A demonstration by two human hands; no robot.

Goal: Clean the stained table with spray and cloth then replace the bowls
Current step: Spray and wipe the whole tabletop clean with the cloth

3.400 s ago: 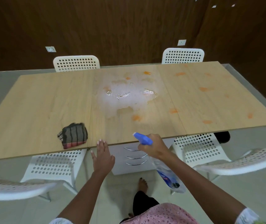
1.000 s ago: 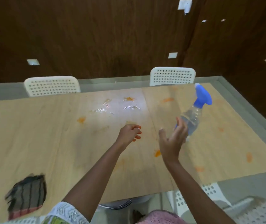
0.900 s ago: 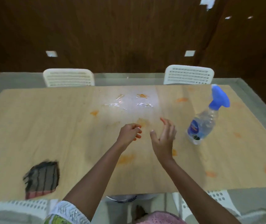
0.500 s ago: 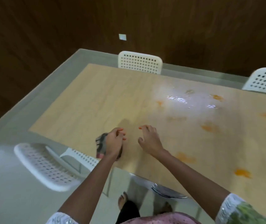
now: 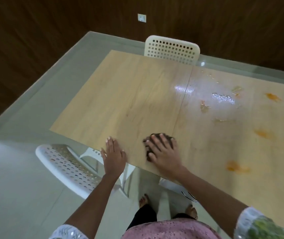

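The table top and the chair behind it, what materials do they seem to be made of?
The table top looks like light wood-grain laminate or veneer with a smooth, semi-gloss finish: it shows printed-looking grain, a straight seam, and a light reflection near the wet patch. The chair looks like moulded cream plastic, matte, with rows of punched round holes.

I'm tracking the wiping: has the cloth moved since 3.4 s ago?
Yes. The cloth, once on the table's left panel near the front edge, now lies under the right hand, closer to the panel seam.
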